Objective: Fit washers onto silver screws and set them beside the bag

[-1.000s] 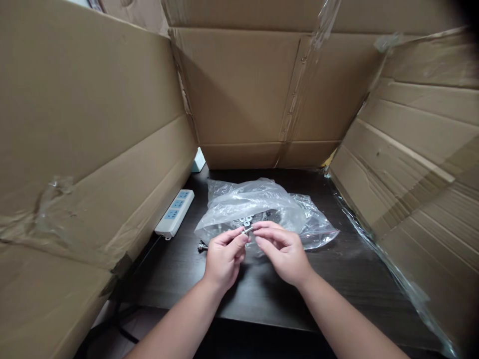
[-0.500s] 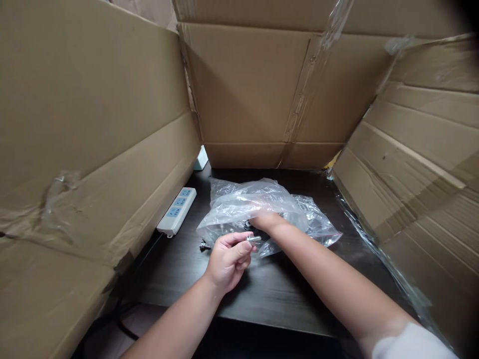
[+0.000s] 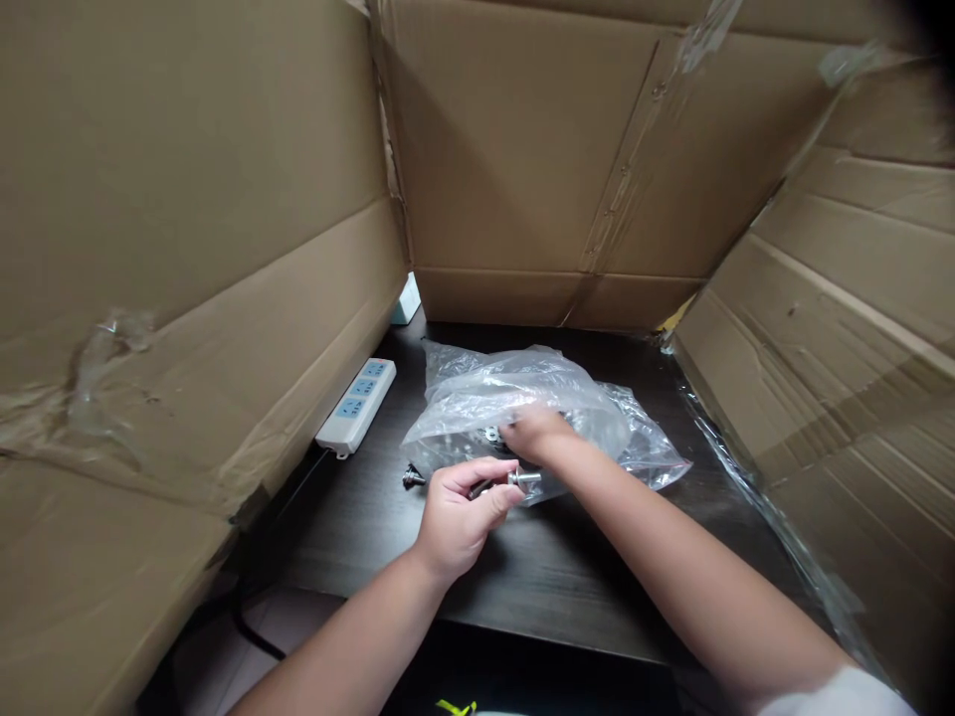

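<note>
My left hand (image 3: 467, 512) is closed above the dark table, pinching a silver metal bolt (image 3: 526, 478) between thumb and fingertips. The shank of the bolt points to the right, and a wider ring or head sits at the fingertips. My right hand (image 3: 538, 434) reaches into the mouth of a clear plastic bag (image 3: 514, 376). Its fingers are blurred and partly hidden there, beside small metal parts (image 3: 490, 435). Another metal bolt-like part (image 3: 412, 478), dark and shiny, lies on the table left of my left hand.
A white power strip (image 3: 356, 406) with blue sockets lies at the left. Tall cardboard walls (image 3: 537, 149) enclose the table (image 3: 358, 537) at the back and both sides. A second clear bag (image 3: 657, 447) lies at the right. A black cable (image 3: 250, 631) hangs at lower left.
My right hand has drawn back slightly in the bag, so more of it shows. The bolt in my left hand has shifted a little to the right. The camera view has tilted slightly.
</note>
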The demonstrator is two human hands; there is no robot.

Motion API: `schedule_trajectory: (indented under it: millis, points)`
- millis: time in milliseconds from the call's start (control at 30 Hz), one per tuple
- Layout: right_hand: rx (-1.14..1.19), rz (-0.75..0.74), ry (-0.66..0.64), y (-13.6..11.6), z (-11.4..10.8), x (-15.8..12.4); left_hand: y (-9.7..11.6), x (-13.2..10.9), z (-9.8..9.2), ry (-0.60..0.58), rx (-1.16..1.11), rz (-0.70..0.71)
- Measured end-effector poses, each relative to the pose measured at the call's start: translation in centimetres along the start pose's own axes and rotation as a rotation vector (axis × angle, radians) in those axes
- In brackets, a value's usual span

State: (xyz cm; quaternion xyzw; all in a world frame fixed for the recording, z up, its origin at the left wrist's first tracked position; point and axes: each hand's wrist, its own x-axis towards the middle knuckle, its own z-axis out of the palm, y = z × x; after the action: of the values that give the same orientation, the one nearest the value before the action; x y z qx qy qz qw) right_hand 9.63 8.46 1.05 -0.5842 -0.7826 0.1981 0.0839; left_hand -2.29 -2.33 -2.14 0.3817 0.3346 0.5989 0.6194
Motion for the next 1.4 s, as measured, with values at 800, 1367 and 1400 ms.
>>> schedule_trajectory:
  millis: [800,1367,1400]
  points:
    - [1.446,-0.332,-0.014,5.0,-0.1,-9.6,0.8,0.7,1.2,-0.018,0.641,0.537]
    - [1.019,-0.464,0.262,4.5,0.1,-9.6,0.7,0.5,1.2,0.064,0.683,0.444]
    - [1.005,-0.476,0.266,4.5,0.1,-9.7,0.7,0.5,1.2,0.067,0.674,0.432]
